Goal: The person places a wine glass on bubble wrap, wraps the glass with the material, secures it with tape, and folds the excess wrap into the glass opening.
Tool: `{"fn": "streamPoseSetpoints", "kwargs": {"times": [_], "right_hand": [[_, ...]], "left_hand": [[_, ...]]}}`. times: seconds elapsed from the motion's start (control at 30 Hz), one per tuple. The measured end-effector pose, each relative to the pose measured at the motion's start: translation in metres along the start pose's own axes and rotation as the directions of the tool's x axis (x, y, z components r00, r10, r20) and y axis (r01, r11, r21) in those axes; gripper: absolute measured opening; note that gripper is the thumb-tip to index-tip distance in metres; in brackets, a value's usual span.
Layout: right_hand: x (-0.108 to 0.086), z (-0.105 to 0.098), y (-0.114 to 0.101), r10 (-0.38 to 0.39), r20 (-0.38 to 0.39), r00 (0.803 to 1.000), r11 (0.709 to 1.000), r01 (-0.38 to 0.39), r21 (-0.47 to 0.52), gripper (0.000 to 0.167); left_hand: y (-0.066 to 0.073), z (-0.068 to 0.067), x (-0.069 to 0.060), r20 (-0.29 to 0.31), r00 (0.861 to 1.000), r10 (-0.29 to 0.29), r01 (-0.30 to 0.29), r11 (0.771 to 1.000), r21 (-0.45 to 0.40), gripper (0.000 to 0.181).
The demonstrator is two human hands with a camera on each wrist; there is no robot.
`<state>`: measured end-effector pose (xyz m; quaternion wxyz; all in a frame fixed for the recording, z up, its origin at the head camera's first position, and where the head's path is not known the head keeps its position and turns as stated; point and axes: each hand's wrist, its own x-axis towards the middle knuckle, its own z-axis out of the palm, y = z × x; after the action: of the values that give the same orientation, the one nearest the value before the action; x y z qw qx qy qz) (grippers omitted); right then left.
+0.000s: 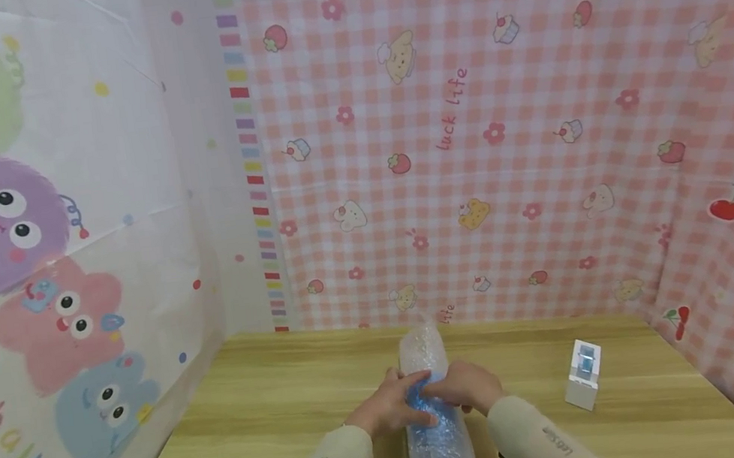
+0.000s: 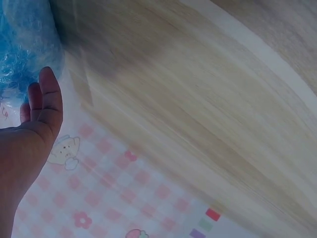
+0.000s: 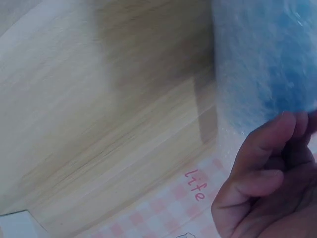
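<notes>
A long bundle of clear bubble wrap [image 1: 441,447], with something blue inside, lies lengthwise on the table before me. The kind of the blue thing cannot be made out through the wrap. My left hand [image 1: 390,405] rests on the bundle from the left, its fingers and thumb spread over the blue part. From the right, my right hand [image 1: 468,386] reaches over the same part with curled fingers and pinches the bubble wrap. In the right wrist view, the curled fingers [image 3: 265,139] meet the wrap's lower end. The left wrist view shows gently bent fingers [image 2: 48,94] against the wrapping.
A small white box [image 1: 582,386] with a light blue top piece stands on the wood-grain table [image 1: 278,405] to the right. Behind the table hangs a pink checked cloth [image 1: 469,172]; a white cartoon-printed cloth [image 1: 150,170] hangs at the left.
</notes>
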<state>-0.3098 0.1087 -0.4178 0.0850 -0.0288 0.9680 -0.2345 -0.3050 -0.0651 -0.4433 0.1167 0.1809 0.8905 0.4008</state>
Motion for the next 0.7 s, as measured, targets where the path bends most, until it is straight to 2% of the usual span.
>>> {"fn": "streamPoseSetpoints", "kwargs": {"times": [0.13,0.27,0.33,0.4,0.5,0.6,0.7], "right_hand": [[-0.003,0.004,-0.003,0.058,-0.041,0.997,0.996,-0.061,-0.071,0.062],[-0.004,0.009,-0.003,0.063,-0.067,0.996,0.996,-0.067,-0.058,0.062],[-0.004,0.010,0.000,0.030,-0.071,0.997,1.000,-0.030,-0.002,0.057],[-0.005,0.010,0.005,-0.027,-0.058,0.998,0.995,0.032,0.095,0.052],[-0.006,0.006,0.013,-0.119,0.007,0.993,0.957,0.113,0.267,0.047],[-0.009,-0.001,0.020,-0.137,0.094,0.986,0.921,0.091,0.378,0.039],[-0.012,-0.004,0.023,-0.089,0.135,0.987,0.909,0.025,0.417,0.033]], "left_hand": [[0.001,0.001,0.002,0.001,1.000,0.015,-0.015,1.000,0.022,0.077],[0.001,-0.001,0.002,-0.005,1.000,0.027,-0.027,0.999,0.035,0.076],[0.000,-0.001,0.002,-0.003,1.000,0.028,-0.028,0.999,0.031,0.076],[-0.002,-0.002,0.000,0.003,1.000,0.030,-0.030,0.999,0.023,0.076],[-0.005,-0.003,-0.001,0.007,0.999,0.031,-0.031,0.999,0.014,0.077],[-0.006,-0.004,-0.003,0.009,1.000,0.028,-0.028,1.000,0.005,0.078],[-0.005,-0.005,-0.003,0.010,1.000,0.024,-0.024,1.000,0.001,0.078]]}}
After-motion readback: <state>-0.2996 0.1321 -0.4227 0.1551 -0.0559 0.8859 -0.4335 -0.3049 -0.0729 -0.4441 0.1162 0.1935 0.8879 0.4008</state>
